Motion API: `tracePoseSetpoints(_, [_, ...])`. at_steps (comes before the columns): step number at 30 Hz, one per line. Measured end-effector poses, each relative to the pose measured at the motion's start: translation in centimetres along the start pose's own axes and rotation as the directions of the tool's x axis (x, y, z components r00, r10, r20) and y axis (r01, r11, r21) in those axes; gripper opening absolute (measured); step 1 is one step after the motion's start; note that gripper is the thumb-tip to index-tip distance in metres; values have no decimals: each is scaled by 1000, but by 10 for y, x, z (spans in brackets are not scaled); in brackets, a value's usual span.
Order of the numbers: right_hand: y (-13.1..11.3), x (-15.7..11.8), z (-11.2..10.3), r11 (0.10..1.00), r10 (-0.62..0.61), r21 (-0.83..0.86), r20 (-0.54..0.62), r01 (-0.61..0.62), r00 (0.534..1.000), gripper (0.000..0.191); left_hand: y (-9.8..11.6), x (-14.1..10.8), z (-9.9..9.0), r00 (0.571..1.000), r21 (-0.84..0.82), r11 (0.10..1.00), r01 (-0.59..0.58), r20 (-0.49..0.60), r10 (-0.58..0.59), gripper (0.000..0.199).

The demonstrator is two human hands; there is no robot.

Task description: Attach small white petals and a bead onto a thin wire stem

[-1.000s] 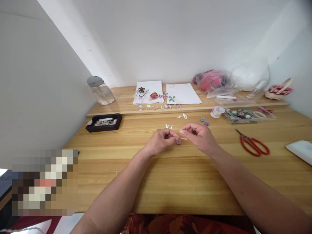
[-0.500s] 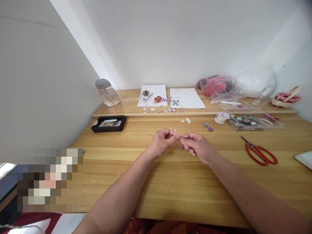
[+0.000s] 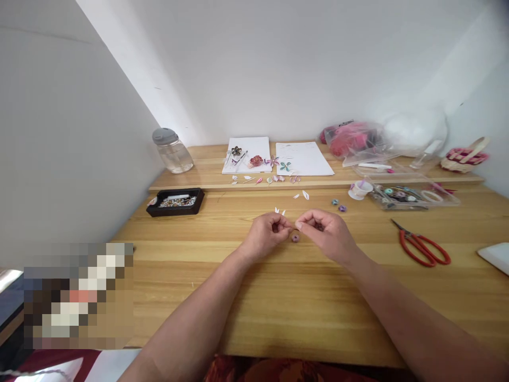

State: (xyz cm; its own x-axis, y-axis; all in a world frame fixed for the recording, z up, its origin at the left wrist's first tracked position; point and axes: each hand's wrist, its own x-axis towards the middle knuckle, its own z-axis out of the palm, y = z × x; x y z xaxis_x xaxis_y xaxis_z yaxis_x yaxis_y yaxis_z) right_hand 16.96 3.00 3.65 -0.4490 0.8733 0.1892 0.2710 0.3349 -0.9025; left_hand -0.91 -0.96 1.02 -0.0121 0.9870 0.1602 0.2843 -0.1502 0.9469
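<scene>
Both hands are pinched close together above the wooden desk (image 3: 254, 281), fingertips almost meeting. My left hand (image 3: 265, 233) is closed with thumb against forefinger, and my right hand (image 3: 328, 233) is closed the same way. A thin line, perhaps thread or wire, seems to run between the fingertips; it is too small to name. Just below them lies a small purple spool (image 3: 295, 239). White petal-shaped pieces (image 3: 280, 211) show behind my left hand. Farther back lies a white leaf-shaped piece (image 3: 306, 195). Two more small spools (image 3: 342, 208) sit to the right.
Red-handled scissors (image 3: 423, 246) lie at right, near a clear box (image 3: 413, 196) of small parts and a white ribbon spool (image 3: 360, 190). A black tray (image 3: 175, 202) of beads and a water bottle (image 3: 173, 151) stand left. Flower ornaments (image 3: 256, 161) rest on paper sheets (image 3: 304, 159).
The thin pinkish piece between my fingertips no longer shows clearly. My right hand has turned, its fingers curling more, and the purple spool below is less covered. The view has shifted slightly.
</scene>
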Motion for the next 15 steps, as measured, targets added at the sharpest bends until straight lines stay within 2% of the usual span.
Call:
tracePoseSetpoints(4, [10, 9, -6, 995, 47, 91, 9, -47, 999, 23, 9, -3, -1, 992, -122, 992, 34, 128, -18, 15])
tracePoseSetpoints(6, [12, 11, -5, 975, 122, 184, 29, -126, 992, 27, 12, -3, -1, 988, -199, 979, 49, 151, -19, 20])
tracePoseSetpoints(10, [11, 9, 1, 865, 320, 368, 118, -340, 940, 31, 12, -1, -2, 998, -283, 959, 29, 58, -13, 29])
tracePoseSetpoints(12, [10, 6, 5, 826, 354, 400, 183, -398, 917, 32, 9, 1, -1, 1000, -298, 954, 24, -8, -27, 31])
tracePoseSetpoints(15, [8, 2, 11, 824, 359, 373, 240, -427, 902, 30, 4, 3, 0, 993, -299, 954, 20, -104, -54, 31])
